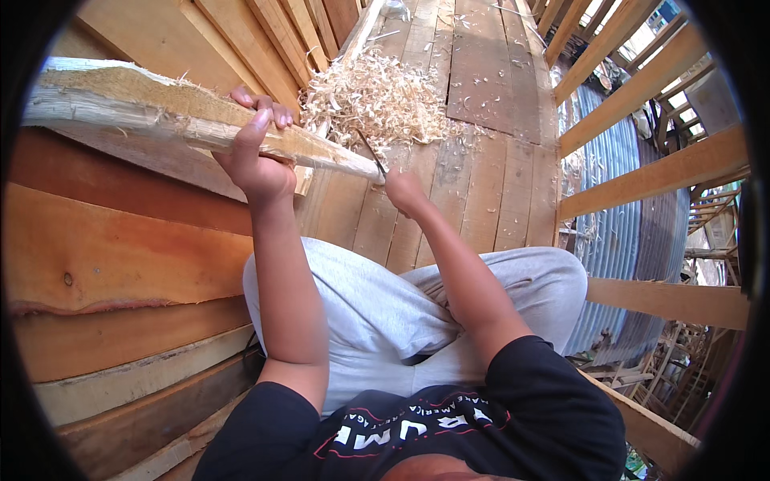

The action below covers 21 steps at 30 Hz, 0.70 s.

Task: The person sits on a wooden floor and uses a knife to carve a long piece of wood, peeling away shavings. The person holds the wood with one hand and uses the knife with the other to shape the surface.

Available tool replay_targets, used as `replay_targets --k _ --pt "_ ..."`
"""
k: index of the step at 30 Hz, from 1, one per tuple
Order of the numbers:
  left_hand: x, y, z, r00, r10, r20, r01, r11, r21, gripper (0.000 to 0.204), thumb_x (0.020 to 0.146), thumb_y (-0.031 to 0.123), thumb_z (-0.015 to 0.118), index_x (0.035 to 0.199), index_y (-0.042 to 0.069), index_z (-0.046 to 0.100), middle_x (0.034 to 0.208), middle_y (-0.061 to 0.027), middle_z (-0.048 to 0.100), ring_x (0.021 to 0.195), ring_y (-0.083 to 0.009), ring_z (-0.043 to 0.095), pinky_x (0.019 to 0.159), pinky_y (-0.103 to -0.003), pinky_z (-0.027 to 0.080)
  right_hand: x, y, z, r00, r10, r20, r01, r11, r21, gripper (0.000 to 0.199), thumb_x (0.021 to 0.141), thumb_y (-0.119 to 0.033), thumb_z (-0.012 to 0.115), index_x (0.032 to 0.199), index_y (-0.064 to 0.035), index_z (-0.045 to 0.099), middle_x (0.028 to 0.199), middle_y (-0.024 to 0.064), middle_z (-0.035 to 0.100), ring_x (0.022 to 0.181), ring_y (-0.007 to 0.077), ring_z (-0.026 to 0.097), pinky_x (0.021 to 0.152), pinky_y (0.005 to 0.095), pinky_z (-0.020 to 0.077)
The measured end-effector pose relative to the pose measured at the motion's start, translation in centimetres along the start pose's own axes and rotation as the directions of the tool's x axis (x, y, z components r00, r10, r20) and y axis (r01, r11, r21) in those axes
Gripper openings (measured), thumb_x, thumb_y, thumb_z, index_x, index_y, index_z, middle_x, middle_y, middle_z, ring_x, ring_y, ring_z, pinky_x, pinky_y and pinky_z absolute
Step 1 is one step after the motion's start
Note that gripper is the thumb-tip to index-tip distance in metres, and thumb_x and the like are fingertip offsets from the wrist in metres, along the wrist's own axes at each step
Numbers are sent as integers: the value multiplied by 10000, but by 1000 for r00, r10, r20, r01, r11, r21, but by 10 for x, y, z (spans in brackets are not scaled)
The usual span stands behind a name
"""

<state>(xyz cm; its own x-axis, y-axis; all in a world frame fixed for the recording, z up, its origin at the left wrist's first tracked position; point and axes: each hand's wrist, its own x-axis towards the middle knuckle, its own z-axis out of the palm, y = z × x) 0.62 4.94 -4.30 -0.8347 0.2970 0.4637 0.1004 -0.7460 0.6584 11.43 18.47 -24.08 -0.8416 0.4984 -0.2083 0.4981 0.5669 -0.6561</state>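
A long, rough-hewn pole of pale wood (pixel 128 104) slants from the far left down to a narrow end near the middle of the view. Around its lower half my left hand (pixel 261 160) is closed, thumb on top and fingers over the far side. My right hand (pixel 407 195) is a fist on a knife (pixel 370 149); its handle is hidden in my palm. The thin dark blade lies across the pole's narrow end, touching or very close to it. Beyond the blade, a heap of curled wood shavings (pixel 373 96) covers the floor.
I sit on a plank floor (pixel 489 180), my legs in grey trousers (pixel 345 297) folded before me. Stacked boards (pixel 120 248) form a wall at left. At right stands a slatted wooden railing (pixel 650 188), with corrugated metal sheets (pixel 597 240) below it.
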Motion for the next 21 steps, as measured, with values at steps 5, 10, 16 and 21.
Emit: replay_targets --k 5,10,16,21 --pt "-1 5 -8 999 -3 48 -1 996 90 298 728 130 586 998 77 471 771 -70 446 711 -188 468 730 -356 401 -16 -39 -13 998 56 7 -56 998 -7 359 912 -183 420 915 75 671 933 311 653 925 446 642 843 485 500" --pt "-5 7 -15 1000 6 23 -8 995 102 293 725 128 584 991 73 473 768 -69 442 707 -187 465 720 -355 403 -37 -102 -42 995 97 2 -93 950 298 342 889 -151 416 841 85 658 859 333 642 854 466 640 800 505 501" --pt "1 1 0 999 -18 34 16 998 67 298 723 121 578 997 64 476 770 -72 447 710 -189 466 716 -352 404 18 58 39 994 42 -100 -58 986 -155 343 926 -201 469 865 62 679 884 281 665 852 430 659 808 499 508" --pt "-3 6 -8 999 28 18 -30 993 112 296 727 126 580 999 69 476 764 -70 445 710 -187 464 715 -349 403 -17 -43 -11 998 58 -33 -58 998 -22 313 916 -161 450 893 66 665 900 293 659 865 433 654 809 509 505"
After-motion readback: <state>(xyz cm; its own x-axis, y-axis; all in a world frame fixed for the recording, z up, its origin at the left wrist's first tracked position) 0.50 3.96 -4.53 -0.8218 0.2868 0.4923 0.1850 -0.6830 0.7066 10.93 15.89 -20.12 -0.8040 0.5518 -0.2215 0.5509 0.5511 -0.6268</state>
